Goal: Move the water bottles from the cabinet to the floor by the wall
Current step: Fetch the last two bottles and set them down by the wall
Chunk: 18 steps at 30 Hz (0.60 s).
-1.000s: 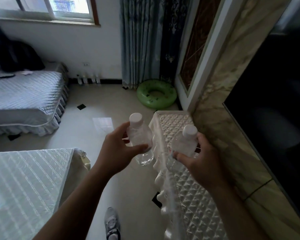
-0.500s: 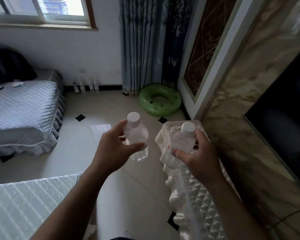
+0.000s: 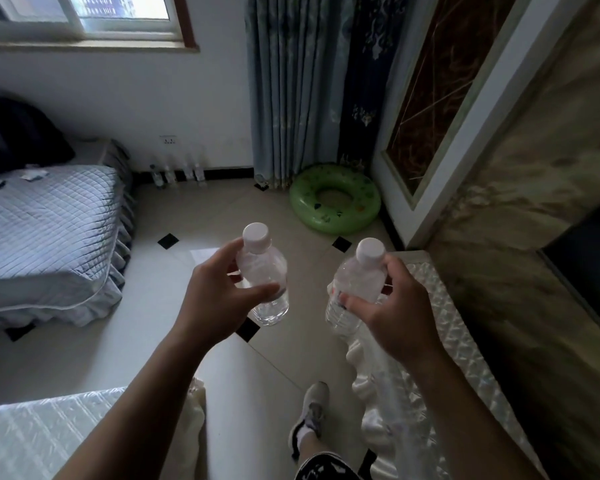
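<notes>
Now both hands are raised in front, each carrying one bottle. Left hand (image 3: pixel 215 299) grips a clear bottle (image 3: pixel 269 275) around its body, thumb across the near side, fingers curled behind. White cap up, bottle slightly tilted, held over the tiled floor (image 3: pixel 201 216). Right hand (image 3: pixel 395 313) grips a second bottle (image 3: pixel 355 284) below the shoulder, thumb on the near side, fingers wrapped round the far side. Cap up, held above the far left corner of the cabinet (image 3: pixel 444 327), which has a white quilted cover and stands along the marble wall. Four more bottles (image 3: pixel 179 173) stand in a row on the floor against the far wall, between the bed (image 3: pixel 45 230) and the curtain (image 3: pixel 291 81). Green swim ring (image 3: pixel 335 204) lies by the curtain. One shoe (image 3: pixel 310 414) on the floor beside the cabinet.
</notes>
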Motion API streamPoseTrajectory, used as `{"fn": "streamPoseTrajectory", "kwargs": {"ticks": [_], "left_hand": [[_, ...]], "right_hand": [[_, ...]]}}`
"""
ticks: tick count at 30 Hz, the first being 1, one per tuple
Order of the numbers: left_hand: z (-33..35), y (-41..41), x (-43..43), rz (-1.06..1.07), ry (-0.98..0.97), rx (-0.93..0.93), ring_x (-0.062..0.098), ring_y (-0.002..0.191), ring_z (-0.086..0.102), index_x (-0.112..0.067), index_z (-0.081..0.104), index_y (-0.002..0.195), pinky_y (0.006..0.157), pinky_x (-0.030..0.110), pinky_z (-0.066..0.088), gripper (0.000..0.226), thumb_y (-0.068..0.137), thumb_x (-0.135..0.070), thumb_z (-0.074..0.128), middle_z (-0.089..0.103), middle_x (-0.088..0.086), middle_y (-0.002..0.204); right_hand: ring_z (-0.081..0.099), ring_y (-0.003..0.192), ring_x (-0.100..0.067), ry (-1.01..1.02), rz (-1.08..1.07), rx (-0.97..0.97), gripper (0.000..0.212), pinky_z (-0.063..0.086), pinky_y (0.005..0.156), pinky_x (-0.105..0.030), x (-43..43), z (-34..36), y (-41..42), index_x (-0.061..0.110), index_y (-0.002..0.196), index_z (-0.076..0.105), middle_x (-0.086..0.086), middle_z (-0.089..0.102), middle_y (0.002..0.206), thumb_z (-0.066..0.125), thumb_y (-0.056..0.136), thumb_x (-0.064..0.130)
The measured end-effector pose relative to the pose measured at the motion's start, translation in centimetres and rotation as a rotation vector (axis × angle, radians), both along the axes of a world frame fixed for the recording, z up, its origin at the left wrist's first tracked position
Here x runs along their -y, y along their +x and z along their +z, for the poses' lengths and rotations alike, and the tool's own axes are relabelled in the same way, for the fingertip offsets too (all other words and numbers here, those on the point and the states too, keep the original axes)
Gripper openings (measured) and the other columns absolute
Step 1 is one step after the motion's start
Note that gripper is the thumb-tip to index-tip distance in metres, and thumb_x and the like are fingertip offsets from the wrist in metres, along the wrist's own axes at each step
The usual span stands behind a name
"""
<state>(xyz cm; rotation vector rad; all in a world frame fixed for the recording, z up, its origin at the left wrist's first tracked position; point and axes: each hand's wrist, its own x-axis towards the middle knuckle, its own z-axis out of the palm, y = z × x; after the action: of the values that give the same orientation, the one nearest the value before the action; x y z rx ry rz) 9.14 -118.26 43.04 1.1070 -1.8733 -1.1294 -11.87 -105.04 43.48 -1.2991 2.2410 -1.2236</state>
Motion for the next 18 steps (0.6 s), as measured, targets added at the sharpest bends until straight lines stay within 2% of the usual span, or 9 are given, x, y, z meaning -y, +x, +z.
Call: {"fn": "streamPoseTrajectory", "kwargs": {"ticks": [4, 8, 9, 14, 18], "left_hand": [[-0.8, -2.2, 5.0, 0.019, 0.022, 0.012, 0.009, 0.098, 0.068, -0.03, 0.062, 0.12, 0.09, 0.04, 0.056, 0.07, 0.057, -0.025, 0.092, 0.071, -0.01, 0.105], [-0.6, -5.1, 9.9, 0.041, 0.015, 0.009, 0.009, 0.096, 0.068, -0.031, 0.064, 0.116, 0.089, 0.04, 0.056, 0.068, 0.055, -0.023, 0.092, 0.072, -0.012, 0.102], [-0.5, -5.9, 11.2, 0.046, 0.015, 0.008, 0.009, 0.096, 0.068, -0.032, 0.064, 0.115, 0.089, 0.041, 0.056, 0.067, 0.055, -0.025, 0.092, 0.072, -0.012, 0.102], [0.0, -9.4, 17.1, 0.066, 0.003, -0.013, 0.009, 0.098, 0.068, -0.033, 0.062, 0.12, 0.09, 0.041, 0.056, 0.072, 0.053, -0.032, 0.09, 0.071, -0.012, 0.105], [0.5, -11.0, 21.0, 0.086, 0.001, -0.033, 0.01, 0.099, 0.068, -0.032, 0.062, 0.12, 0.091, 0.043, 0.055, 0.072, 0.054, -0.026, 0.092, 0.071, -0.012, 0.106]], "right_hand": [[0.063, 0.088, -0.008, -0.012, 0.028, 0.017, 0.062, 0.055, 0.078, -0.033, 5.6, -0.7, -2.6, 0.027, 0.118, 0.056, 0.01, 0.067, 0.101, 0.085, 0.064, 0.034], [0.061, 0.086, 0.0, -0.023, 0.069, 0.04, 0.062, 0.049, 0.074, -0.013, 11.3, -0.5, -5.6, 0.028, 0.118, 0.056, 0.014, 0.066, 0.101, 0.086, 0.063, 0.031], [0.06, 0.086, 0.002, -0.027, 0.079, 0.043, 0.062, 0.048, 0.074, -0.012, 12.8, -0.5, -6.4, 0.029, 0.118, 0.056, 0.014, 0.066, 0.101, 0.086, 0.063, 0.031], [0.063, 0.089, -0.002, -0.034, 0.116, 0.053, 0.064, 0.055, 0.081, -0.031, 19.1, 0.2, -10.4, 0.029, 0.12, 0.056, 0.015, 0.067, 0.1, 0.085, 0.063, 0.033], [0.062, 0.086, 0.0, -0.042, 0.127, 0.048, 0.063, 0.055, 0.079, -0.032, 23.5, 1.0, -12.5, 0.032, 0.118, 0.055, 0.021, 0.065, 0.094, 0.085, 0.063, 0.03]]}}
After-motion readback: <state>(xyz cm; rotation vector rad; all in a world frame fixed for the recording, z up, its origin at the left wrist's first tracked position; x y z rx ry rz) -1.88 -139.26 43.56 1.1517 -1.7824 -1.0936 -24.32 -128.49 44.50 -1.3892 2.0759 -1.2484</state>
